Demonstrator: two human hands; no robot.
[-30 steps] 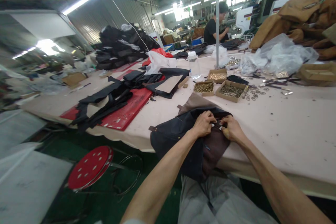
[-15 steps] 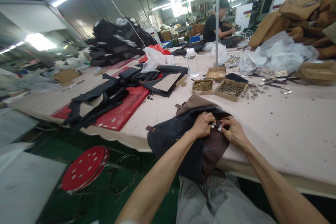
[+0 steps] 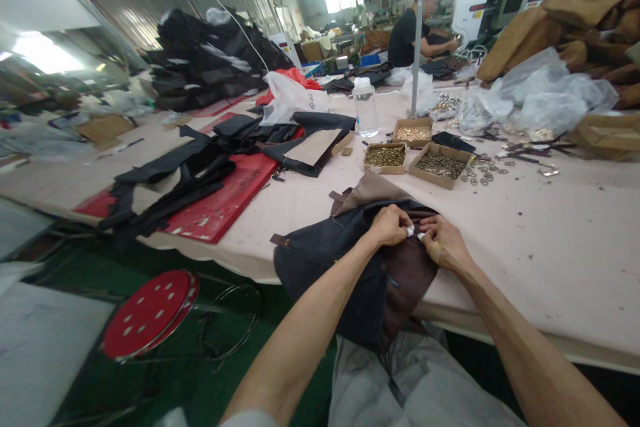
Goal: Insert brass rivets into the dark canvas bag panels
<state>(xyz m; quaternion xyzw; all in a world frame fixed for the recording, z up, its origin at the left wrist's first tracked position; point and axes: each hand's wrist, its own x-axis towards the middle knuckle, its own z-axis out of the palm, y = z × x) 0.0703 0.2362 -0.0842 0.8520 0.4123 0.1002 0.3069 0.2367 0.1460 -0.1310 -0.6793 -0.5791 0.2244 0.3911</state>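
Observation:
A dark navy bag [image 3: 325, 253] with a brown flap lies on the near edge of the pale work table [image 3: 550, 233] and hangs over onto my lap. My left hand [image 3: 391, 225] and my right hand [image 3: 440, 243] meet on top of it, both pinched closed on a small part of the bag's brown strap. White tips show on my fingers where they touch. What exactly sits between the fingertips is too small to make out.
Three cardboard trays of brass hardware [image 3: 440, 165] and loose metal rings [image 3: 480, 177] lie beyond the bag, with a clear bottle [image 3: 365, 107]. Black fabric pieces on red boards [image 3: 220, 200] fill the left. A red stool [image 3: 147, 313] stands below. Another person [image 3: 415, 27] works at the far end.
My hands stay pinched together on the bag's strap, shifting only slightly. The view has drifted a little to the left and down.

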